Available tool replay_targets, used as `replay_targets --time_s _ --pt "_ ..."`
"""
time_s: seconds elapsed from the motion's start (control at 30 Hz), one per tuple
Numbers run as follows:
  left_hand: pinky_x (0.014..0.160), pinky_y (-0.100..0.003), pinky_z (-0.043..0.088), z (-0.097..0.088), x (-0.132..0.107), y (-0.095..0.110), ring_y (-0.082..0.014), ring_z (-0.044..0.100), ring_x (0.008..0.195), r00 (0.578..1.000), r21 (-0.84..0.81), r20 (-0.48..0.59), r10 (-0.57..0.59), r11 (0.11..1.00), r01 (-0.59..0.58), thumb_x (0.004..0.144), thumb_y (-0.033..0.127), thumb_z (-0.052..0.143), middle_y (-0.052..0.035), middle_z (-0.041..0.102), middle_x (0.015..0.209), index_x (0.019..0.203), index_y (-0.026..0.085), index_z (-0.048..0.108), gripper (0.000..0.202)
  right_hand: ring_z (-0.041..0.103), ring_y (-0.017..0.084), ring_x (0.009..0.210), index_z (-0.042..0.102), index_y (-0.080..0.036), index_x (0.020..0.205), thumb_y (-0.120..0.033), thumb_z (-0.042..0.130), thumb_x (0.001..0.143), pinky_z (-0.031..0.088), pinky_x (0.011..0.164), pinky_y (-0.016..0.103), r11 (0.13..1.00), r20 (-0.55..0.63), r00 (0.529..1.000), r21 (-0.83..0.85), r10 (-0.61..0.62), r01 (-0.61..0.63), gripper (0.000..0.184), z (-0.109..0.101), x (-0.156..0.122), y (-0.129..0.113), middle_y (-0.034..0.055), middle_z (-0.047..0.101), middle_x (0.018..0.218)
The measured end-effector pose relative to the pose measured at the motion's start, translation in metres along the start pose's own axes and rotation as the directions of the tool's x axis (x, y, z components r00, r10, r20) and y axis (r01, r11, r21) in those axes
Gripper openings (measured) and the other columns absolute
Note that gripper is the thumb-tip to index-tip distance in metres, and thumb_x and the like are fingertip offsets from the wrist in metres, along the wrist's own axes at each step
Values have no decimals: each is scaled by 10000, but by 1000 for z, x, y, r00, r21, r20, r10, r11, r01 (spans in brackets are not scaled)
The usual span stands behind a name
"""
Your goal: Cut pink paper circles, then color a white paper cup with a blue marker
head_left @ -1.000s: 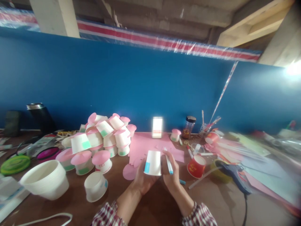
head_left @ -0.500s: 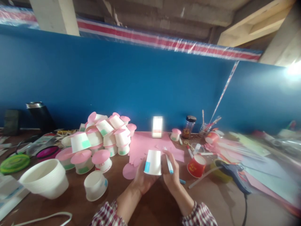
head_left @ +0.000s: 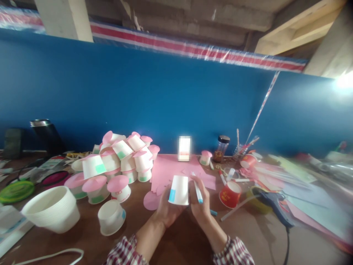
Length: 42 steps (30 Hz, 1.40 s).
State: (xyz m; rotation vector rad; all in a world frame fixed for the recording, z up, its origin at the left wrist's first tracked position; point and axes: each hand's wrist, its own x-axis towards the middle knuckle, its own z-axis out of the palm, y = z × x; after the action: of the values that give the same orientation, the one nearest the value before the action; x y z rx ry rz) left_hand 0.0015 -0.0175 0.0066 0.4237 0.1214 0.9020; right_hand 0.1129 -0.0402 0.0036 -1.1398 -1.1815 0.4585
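A white paper cup point(head_left: 180, 190) with a blue patch low on its left side rests in my left hand point(head_left: 164, 209), whose fingers are closed around it. My right hand point(head_left: 202, 206) grips a white marker point(head_left: 198, 189) with a blue end pointing down toward me, just right of the cup. Below the right hand, a small blue cap-like piece point(head_left: 213, 213) lies on the table. Pink paper circles point(head_left: 151, 201) and a pink sheet point(head_left: 168, 167) lie behind the left hand. Another white cup point(head_left: 111, 218) with a blue patch sits to the left.
Many white cups with pink tops are piled point(head_left: 118, 162) at the left, behind a stack of nested white cups point(head_left: 52, 211). On the right are a red paper cup point(head_left: 230, 195), a corded glue gun point(head_left: 277, 206) and loose paper sheets point(head_left: 320, 202). A lidded jar point(head_left: 222, 149) stands by the blue wall.
Both hands, the cup and the marker hold nearly the same positions. The view has shifted very slightly; nothing else visibly differs.
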Motion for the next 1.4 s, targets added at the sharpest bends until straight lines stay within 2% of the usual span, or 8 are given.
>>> replay_targets --time_s 0.3,0.6,0.8,1.13,1.3,1.4 --pt "854 -381 436 -1 1 1 -273 604 941 1000 -35 4 -7 999 7 863 362 456 -126 675 907 983 77 635 358 451 103 439 570 -180 1060 -333 467 903 396 426 209 997 31 998 -53 -60 62 242 -3 0 0 -36 485 574" --pt "853 -386 430 -3 1 -1 -276 610 926 1000 -56 -14 -10 998 9 839 360 488 -119 679 886 1008 86 624 349 483 114 477 561 -172 1115 -321 470 902 416 473 221 990 23 995 -92 -102 103 276 -4 0 -1 -16 547 628" --pt "830 -378 443 -5 1 -1 -268 615 911 1000 -46 -11 -9 999 8 852 356 465 -127 679 896 971 79 632 344 515 131 539 568 -183 1068 -315 467 905 433 519 232 990 33 994 -94 -105 108 233 -5 0 -1 7 582 706" --pt "822 -365 452 -4 1 -1 -261 618 911 1000 -42 -7 -9 999 9 860 312 457 -115 677 899 994 75 627 320 522 136 540 568 -187 1081 -294 463 904 441 516 233 990 31 995 -100 -97 100 232 -4 0 2 -3 559 659" --pt "795 -362 465 -4 3 1 -262 625 892 1000 -46 8 -1 999 2 859 357 455 -132 683 914 972 77 637 352 593 164 663 521 -206 1204 -225 461 875 494 600 268 972 -6 991 -195 -132 128 335 -4 1 12 37 633 822" --pt "754 -347 479 -3 2 4 -245 636 841 1000 -29 2 -21 999 21 863 370 442 -156 681 946 1009 47 629 401 614 206 862 433 -217 1312 -166 452 832 505 774 358 925 -27 976 -325 -217 196 484 -9 6 20 81 631 1032"
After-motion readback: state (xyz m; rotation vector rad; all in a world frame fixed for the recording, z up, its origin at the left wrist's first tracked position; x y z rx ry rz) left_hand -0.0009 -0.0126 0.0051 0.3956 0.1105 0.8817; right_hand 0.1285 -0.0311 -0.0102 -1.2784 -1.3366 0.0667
